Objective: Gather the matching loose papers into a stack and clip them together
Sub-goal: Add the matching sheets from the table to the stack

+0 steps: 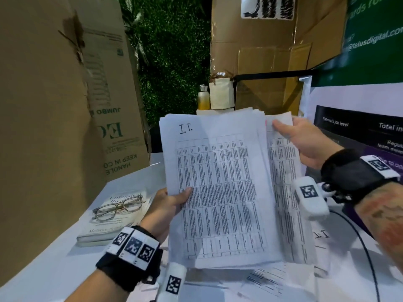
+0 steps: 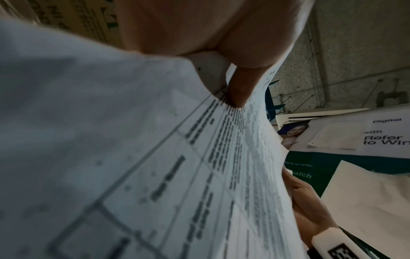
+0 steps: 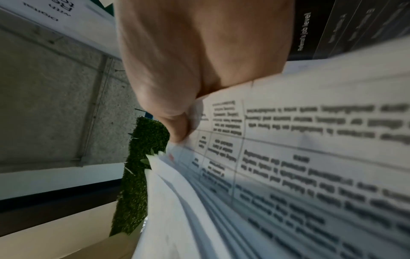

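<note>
A thick stack of white printed papers (image 1: 218, 188) with tables is held upright above the table; its top sheet is marked "I.T." My left hand (image 1: 168, 205) grips the stack's left edge, thumb on the front page (image 2: 155, 157). My right hand (image 1: 305, 138) pinches the upper right corner of a rear sheet (image 1: 283, 171), fanned out to the right of the stack (image 3: 288, 157). More loose sheets (image 1: 270, 280) lie flat on the table below, one marked "I.T." (image 1: 320, 234). No clip is in sight.
A book (image 1: 109, 221) with eyeglasses (image 1: 118, 207) on it lies at the left on the white table (image 1: 43, 269). Large cardboard boxes (image 1: 54, 105) stand left and behind. A dark poster (image 1: 359, 136) and a black cable (image 1: 366, 247) are at the right. A bottle (image 1: 204, 98) stands at the back.
</note>
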Demonstrator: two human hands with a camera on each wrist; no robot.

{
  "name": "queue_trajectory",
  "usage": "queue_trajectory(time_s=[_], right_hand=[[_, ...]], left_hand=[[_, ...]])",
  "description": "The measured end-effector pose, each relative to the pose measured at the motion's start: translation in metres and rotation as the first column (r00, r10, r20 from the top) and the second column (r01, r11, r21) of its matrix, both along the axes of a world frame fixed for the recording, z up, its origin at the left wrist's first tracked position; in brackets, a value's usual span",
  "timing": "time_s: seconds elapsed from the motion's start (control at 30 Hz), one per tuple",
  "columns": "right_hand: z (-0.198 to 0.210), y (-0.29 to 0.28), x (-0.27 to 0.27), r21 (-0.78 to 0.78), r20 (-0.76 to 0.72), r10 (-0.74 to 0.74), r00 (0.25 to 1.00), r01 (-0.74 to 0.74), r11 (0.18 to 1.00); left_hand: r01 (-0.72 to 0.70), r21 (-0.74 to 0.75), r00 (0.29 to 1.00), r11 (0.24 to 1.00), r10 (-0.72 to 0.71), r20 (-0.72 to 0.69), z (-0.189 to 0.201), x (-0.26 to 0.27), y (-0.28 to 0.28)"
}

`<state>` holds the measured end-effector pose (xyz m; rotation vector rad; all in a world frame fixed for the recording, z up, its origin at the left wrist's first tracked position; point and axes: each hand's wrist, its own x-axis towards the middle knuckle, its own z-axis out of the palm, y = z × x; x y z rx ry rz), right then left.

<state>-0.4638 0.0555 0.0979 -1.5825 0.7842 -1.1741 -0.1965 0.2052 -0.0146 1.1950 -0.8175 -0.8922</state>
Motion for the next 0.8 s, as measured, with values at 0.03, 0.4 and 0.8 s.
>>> queue_trajectory(time_s=[0.03, 0.4, 0.8], right_hand=[[0.001, 0.002, 0.002, 0.007, -0.015, 0.036, 0.999, -0.036, 0.999], [-0.026, 0.032, 0.025, 0.037, 0.120, 0.351, 0.929, -0.358, 0.933], [-0.088, 0.048, 0.057, 0.043, 0.072, 0.302, 0.951, -0.306, 0.951]], left_hand=[[0.021, -0.024, 1.000, 0.999, -0.022, -0.018, 0.002, -0.003, 0.000], [-0.195, -0.102, 0.980, 0.976, 0.198, 0.027, 0.018, -0.009, -0.001], [-0.182, -0.181, 0.950, 0.967, 0.220, 0.222, -0.002, 0.004, 0.018]])
